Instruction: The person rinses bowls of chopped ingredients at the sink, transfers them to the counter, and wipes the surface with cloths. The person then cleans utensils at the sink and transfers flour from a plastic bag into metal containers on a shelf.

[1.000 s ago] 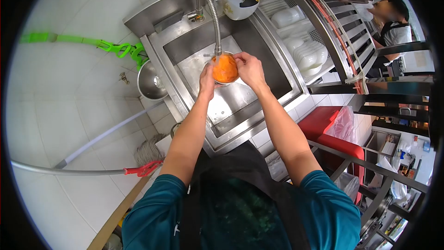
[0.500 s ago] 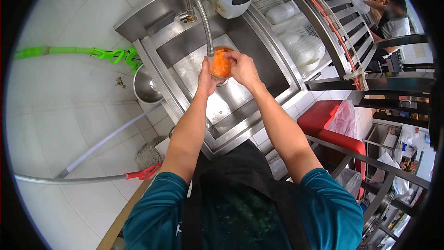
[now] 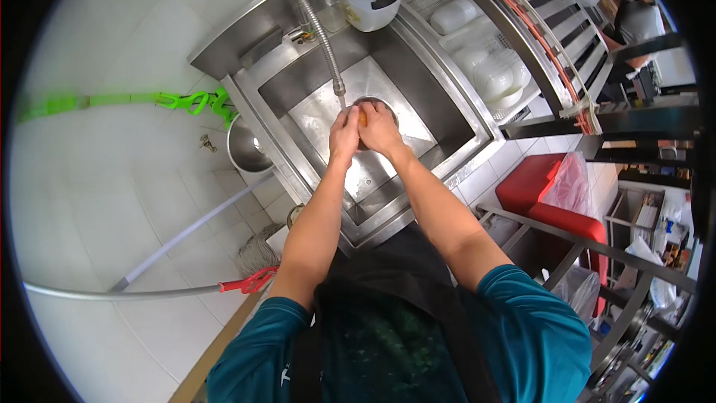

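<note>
It's metal all over the sink (image 3: 410, 123), upper centre, satin-smooth, and the tap hose (image 3: 319, 36) above shines, ribbed metal! Right, glossy plastic on the bin (image 3: 526, 183); left of centre, rough strings on the mop head (image 3: 256, 251); bottom centre, matt cloth on the apron (image 3: 388, 280)!

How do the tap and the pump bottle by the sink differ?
The tap is shiny, ribbed metal, while the pump bottle looks see-through with a white top. The tap reaches out over the sink, its tip near the left hand; the pump bottle stands upright behind the basin. The tap also looks longer. Both are at the sink's far side.
</note>
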Motion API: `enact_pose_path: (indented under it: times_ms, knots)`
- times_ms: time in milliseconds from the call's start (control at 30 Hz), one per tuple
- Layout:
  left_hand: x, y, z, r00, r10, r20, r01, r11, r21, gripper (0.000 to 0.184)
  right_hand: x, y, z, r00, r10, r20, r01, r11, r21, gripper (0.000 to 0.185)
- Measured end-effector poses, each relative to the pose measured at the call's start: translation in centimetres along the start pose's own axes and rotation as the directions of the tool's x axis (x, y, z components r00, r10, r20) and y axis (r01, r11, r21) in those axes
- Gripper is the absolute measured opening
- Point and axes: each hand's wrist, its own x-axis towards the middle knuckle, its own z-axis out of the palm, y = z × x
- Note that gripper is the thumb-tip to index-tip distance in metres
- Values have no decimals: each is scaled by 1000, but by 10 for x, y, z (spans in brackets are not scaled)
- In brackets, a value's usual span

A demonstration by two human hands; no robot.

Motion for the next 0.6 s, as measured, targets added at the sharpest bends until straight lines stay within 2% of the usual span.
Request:
enact_pose_path:
  times_ms: [33,67,100,133,167,200,233,267,300,333,400,433,500,533,600]
  knots:
    - [2,-3,3,995,100,-15,-96,980,176,57,-4,9,6,998,67,-17,-65,995,79,45]
    - [-1,9,7,990,143,-21,-122,905,407,59,-7,19,11,994,99,-34,-93,983,159,45]
    - [-5,19,13,991,137,6,-127,898,422,59,-8,29,17,991,125,-50,-115,979,170,45]
    - [-18,43,23,990,142,21,-121,752,648,60,-9,37,24,982,151,-112,-109,943,315,45]
    - [-27,57,34,988,149,42,-118,550,827,61,-9,46,32,967,186,-175,-88,887,452,46]
    - [-24,61,41,976,186,114,-187,442,878,62,-4,56,49,933,279,-226,-87,787,611,47]
    - [-30,74,51,976,186,114,-178,377,909,63,-6,53,48,919,309,-245,-96,778,621,47]
    - [-32,84,59,962,208,174,-233,301,925,63,-9,45,42,907,392,-156,-63,492,869,47]
    - [-33,93,66,945,226,236,-286,221,932,62,-10,36,34,901,431,-53,-6,135,991,47]
    - [-34,103,75,939,215,267,-310,197,930,62,-8,23,24,887,457,-66,12,121,993,47]
    - [-40,121,92,880,258,399,-390,-86,917,59,-5,4,4,848,518,-114,185,-87,979,50]
    - [-44,129,103,874,247,419,-406,-104,908,59,-1,3,-3,835,535,-130,233,-129,964,49]
    - [-49,140,120,798,325,507,-371,-399,839,57,7,1,-11,807,564,-176,316,-160,935,48]
    - [-51,144,125,748,384,541,-359,-450,817,57,11,2,-14,796,573,-194,342,-162,926,48]
    - [-54,151,141,768,335,546,-349,-496,795,59,15,5,-20,780,582,-231,376,-141,916,47]
